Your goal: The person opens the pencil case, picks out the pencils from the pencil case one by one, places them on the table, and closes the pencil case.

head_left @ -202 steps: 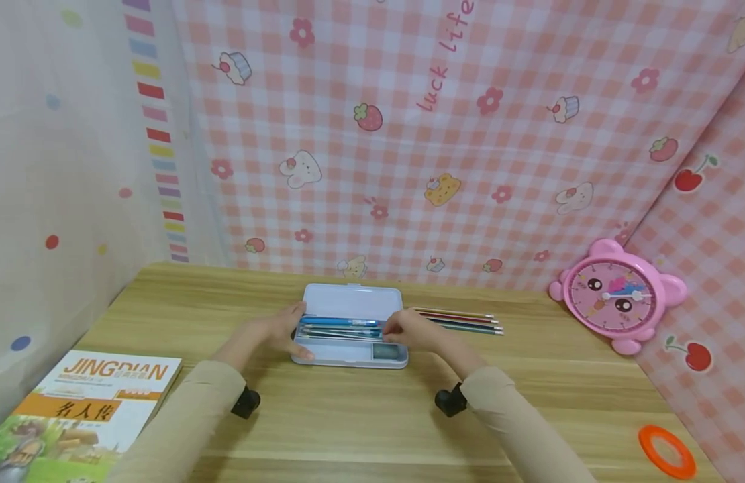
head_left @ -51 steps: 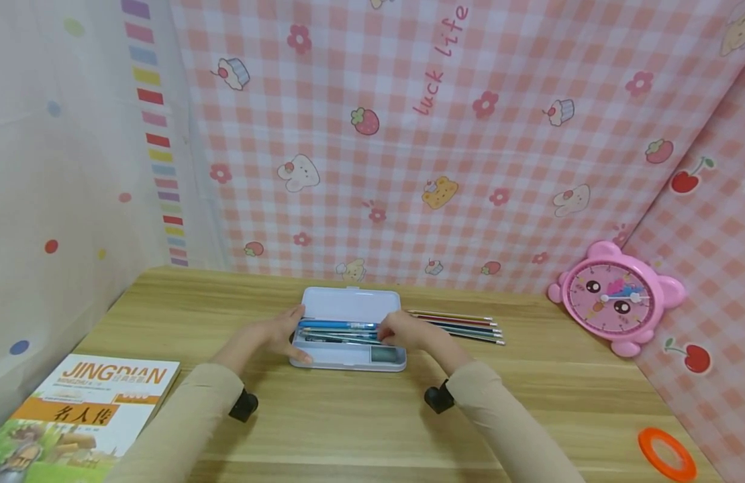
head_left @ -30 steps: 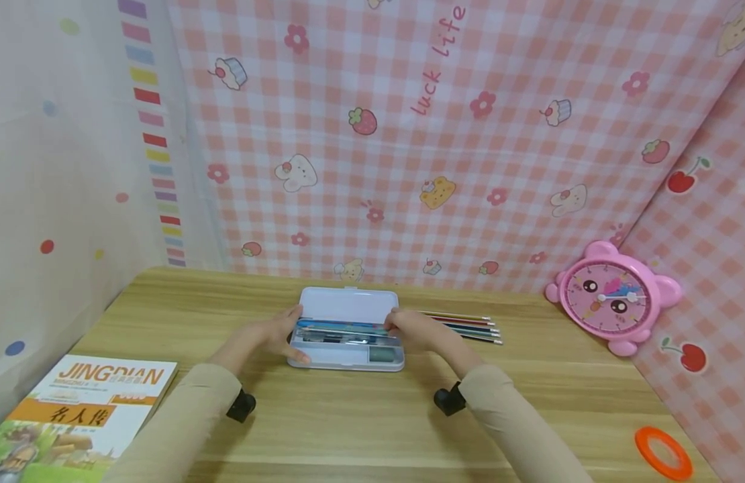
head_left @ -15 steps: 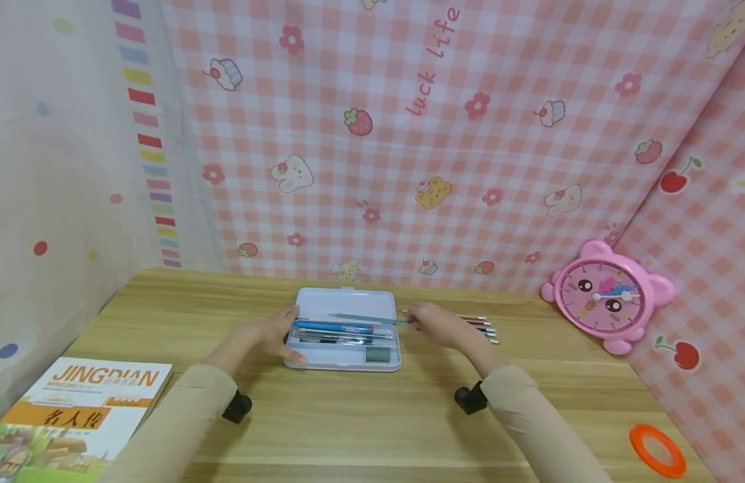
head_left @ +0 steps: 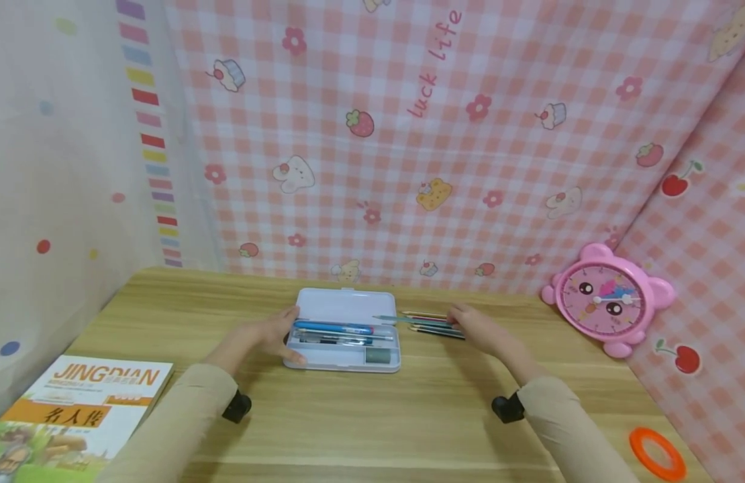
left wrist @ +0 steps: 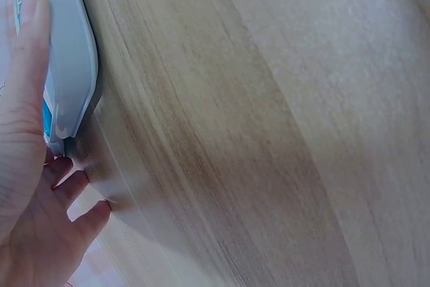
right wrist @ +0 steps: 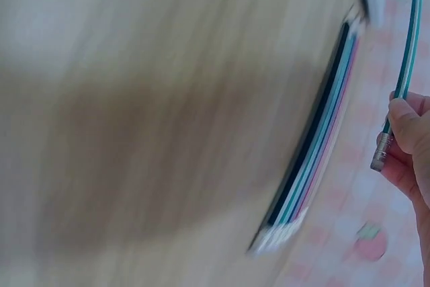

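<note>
An open white pencil case [head_left: 346,305] stands on the table with blue pens [head_left: 333,328], a few thin pencils or pens, and a grey-green block [head_left: 377,355] inside. My left hand [head_left: 271,337] grips its left end; in the left wrist view the thumb [left wrist: 35,38] lies along the case's side. My right hand [head_left: 478,330], right of the case, pinches a green striped pencil [right wrist: 411,31] near its eraser end, above the table. Its tip points left to the case. Beneath it lies a row of pencils [right wrist: 312,139], side by side, partly hidden by the hand in the head view.
A book [head_left: 85,402] lies at the left front of the wooden table [head_left: 348,429]. A pink bear-shaped clock [head_left: 605,298] leans at the right back, and an orange ring [head_left: 658,453] lies at the right front. A checked cloth hangs behind.
From inside the case, my right hand has drawn out the green pencil and moved right over the row. The row gained a pencil since the earliest frame. My left hand stays on the case.
</note>
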### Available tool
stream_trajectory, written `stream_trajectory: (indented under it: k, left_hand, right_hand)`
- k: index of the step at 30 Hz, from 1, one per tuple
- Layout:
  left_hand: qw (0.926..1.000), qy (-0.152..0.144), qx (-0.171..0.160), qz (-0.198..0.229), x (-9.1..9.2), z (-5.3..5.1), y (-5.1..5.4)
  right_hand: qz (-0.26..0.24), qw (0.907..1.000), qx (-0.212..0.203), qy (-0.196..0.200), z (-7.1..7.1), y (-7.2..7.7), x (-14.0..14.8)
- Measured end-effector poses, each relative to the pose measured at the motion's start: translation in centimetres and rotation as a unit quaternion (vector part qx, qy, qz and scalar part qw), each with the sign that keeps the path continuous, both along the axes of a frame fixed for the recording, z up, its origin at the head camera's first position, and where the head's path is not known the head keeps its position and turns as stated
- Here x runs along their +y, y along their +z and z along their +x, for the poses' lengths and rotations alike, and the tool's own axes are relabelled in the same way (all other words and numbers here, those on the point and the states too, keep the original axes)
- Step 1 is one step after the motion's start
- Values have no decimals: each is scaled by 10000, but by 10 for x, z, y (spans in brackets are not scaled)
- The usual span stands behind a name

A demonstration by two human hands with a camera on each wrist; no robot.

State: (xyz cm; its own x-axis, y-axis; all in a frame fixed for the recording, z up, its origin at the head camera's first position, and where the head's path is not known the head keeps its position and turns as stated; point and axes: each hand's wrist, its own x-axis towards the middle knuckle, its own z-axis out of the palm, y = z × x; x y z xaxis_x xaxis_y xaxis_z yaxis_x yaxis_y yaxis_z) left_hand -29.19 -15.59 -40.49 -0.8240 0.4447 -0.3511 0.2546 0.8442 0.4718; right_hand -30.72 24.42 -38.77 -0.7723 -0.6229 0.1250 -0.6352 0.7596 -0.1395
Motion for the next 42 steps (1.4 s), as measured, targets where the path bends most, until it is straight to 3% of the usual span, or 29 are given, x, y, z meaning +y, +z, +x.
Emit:
stream_trajectory:
  k: [4, 10, 18, 33, 37, 42]
  left_hand:
    - [10000, -5, -13, -17, 1, 1, 0]
    - [9997, -145, 163, -117, -1, 0, -1]
    - [9997, -170, 148, -124, -1, 0, -3]
    - [9999, -66, 90, 14, 0, -2, -4]
    - [10000, -40, 57, 41, 0, 0, -1]
    - [10000, -45, 83, -4, -1, -2, -2]
  right_hand:
    - [-149, 9999, 2, -78, 6, -7, 22]
    - [106, 9993, 275, -235, 12, -15, 46]
    - [-150, 9983, 551, -101, 14, -29, 67]
    - [-55, 9947, 1022, -113, 15, -38, 69]
    - [-232, 9954, 904, -225, 14, -37, 67]
    - [-246, 9955, 645, -651, 12, -32, 57]
